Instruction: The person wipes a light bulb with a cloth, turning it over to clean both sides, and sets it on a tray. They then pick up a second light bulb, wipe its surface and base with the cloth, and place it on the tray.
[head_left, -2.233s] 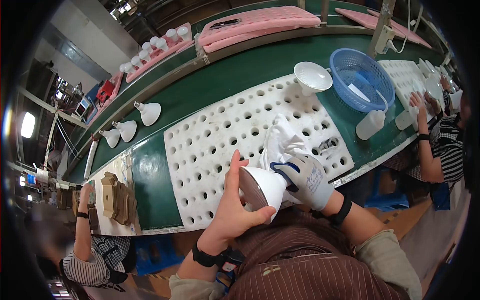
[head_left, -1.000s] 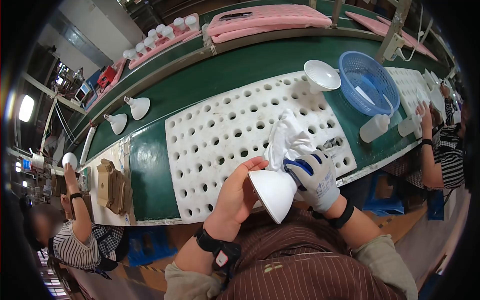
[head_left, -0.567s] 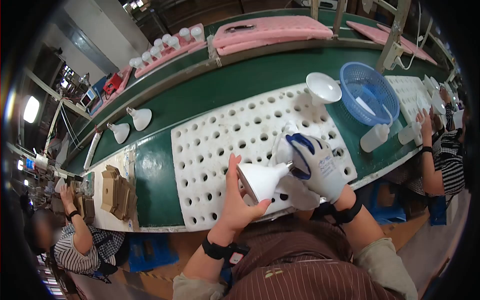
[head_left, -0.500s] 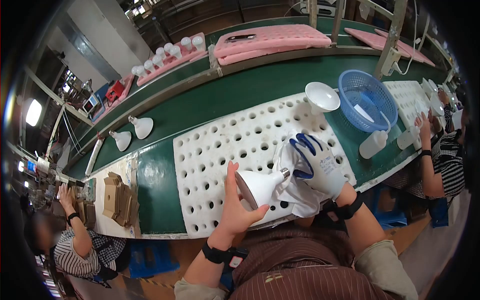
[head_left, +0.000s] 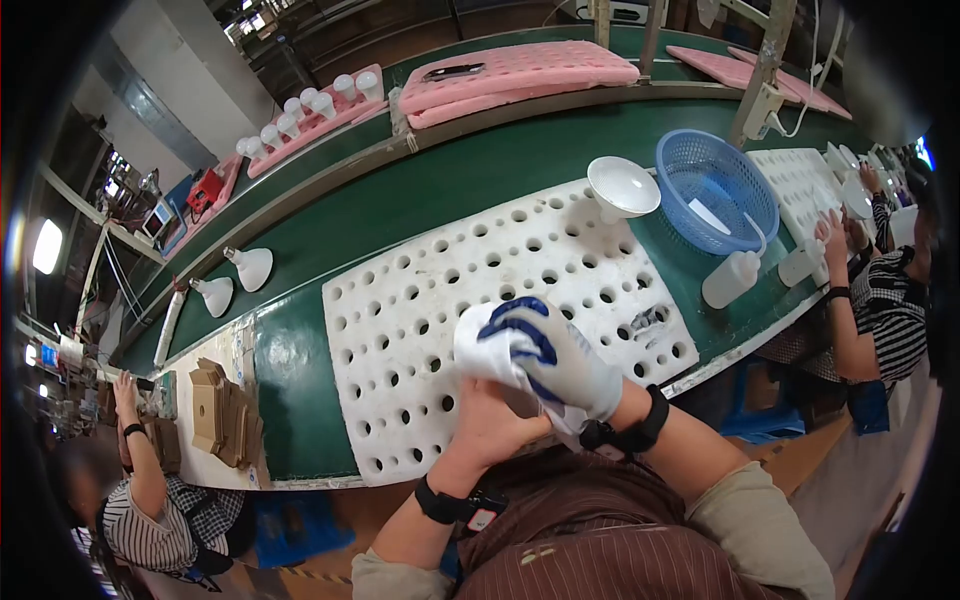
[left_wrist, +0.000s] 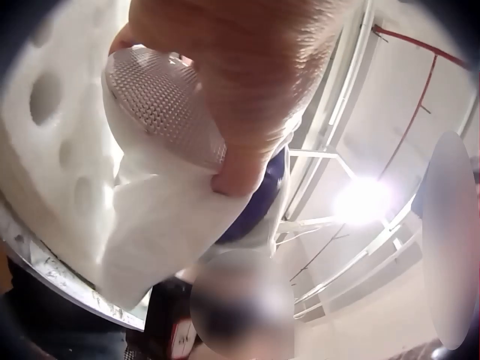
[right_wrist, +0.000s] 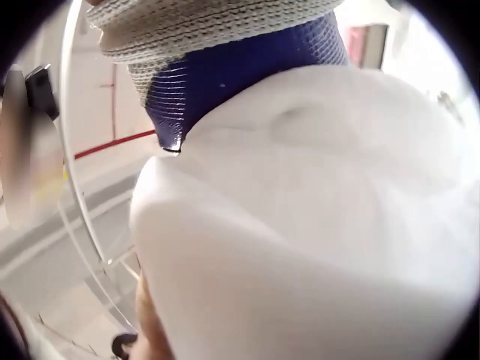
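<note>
My bare left hand [head_left: 488, 428] grips a white reflector bulb by its rim, over the near part of a white foam tray [head_left: 400, 335] full of holes. In the left wrist view the bulb's dimpled lens [left_wrist: 161, 101] shows beneath the palm, with thumb and fingers at its edge. My right hand [head_left: 565, 362], in a grey glove with blue coated palm, holds a white cloth [head_left: 480, 345] wrapped around the bulb's body. The right wrist view is mostly filled by cloth [right_wrist: 300, 202] under the blue glove fingers. The bulb's base is hidden by it.
Another reflector bulb [head_left: 624, 187] stands lens up at the tray's far right corner. Beside it are a blue basket [head_left: 690, 215] and a white squeeze bottle [head_left: 732, 279]. Two bulbs lie at the left near folded cardboard [head_left: 222, 415]. People work on both sides.
My right hand, first at the bulb's neck, drew back with the cloth and then moved left, spreading it over the bulb. One of three bulbs at the left is gone.
</note>
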